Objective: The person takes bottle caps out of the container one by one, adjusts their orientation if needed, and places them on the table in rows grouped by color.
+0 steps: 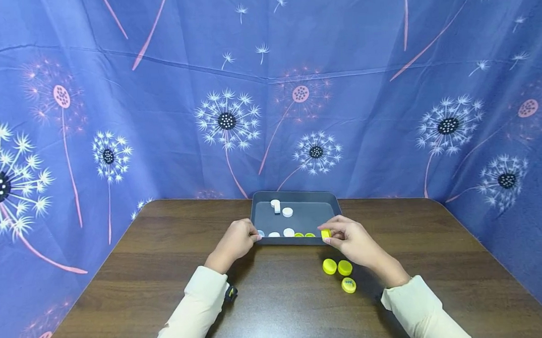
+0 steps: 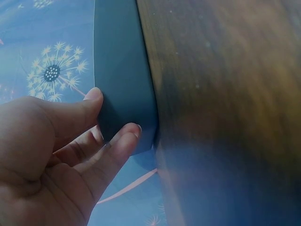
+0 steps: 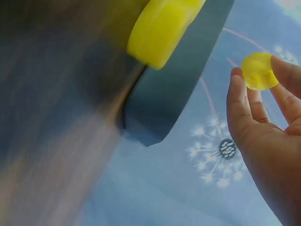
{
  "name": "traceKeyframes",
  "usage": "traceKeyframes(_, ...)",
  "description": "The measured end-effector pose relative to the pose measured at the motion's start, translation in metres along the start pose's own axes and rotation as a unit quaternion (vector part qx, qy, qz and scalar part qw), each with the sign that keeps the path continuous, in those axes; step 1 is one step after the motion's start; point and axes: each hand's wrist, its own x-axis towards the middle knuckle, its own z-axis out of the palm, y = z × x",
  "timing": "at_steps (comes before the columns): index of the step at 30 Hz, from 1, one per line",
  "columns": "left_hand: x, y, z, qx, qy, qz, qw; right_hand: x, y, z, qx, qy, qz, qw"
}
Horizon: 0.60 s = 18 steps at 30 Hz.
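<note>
A dark grey tray (image 1: 305,219) lies near the back of the table. My left hand (image 1: 235,241) holds its near left corner, with the thumb at the rim and a finger against the outer wall (image 2: 124,70) in the left wrist view. Over the tray's near right corner, my right hand (image 1: 357,242) pinches a yellow bottle cap (image 1: 326,233) between thumb and fingers; the right wrist view shows this cap (image 3: 258,71) too. Inside the tray are several white caps (image 1: 287,212). Two yellow caps (image 1: 309,235) sit along its near wall, partly hidden by it.
Three more yellow caps lie on the wooden table (image 1: 281,289) in front of the tray: one (image 1: 329,266), another (image 1: 345,267) and a third (image 1: 349,285) with blue marks on top. A blue dandelion-print cloth (image 1: 169,118) hangs behind the table.
</note>
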Motion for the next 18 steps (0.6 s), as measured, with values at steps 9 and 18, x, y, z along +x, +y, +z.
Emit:
traceKeyframes(9, 0.000, -0.001, 0.001, 0.006, 0.005, 0.004, 1.0000, -0.010, -0.018, 0.008, 0.057, -0.027, -0.031, 0.9975)
traceKeyframes(18, -0.001, 0.000, 0.000, -0.003, -0.003, 0.002, 1.0000, -0.015, -0.028, 0.016, 0.034, -0.055, -0.037, 0.9972)
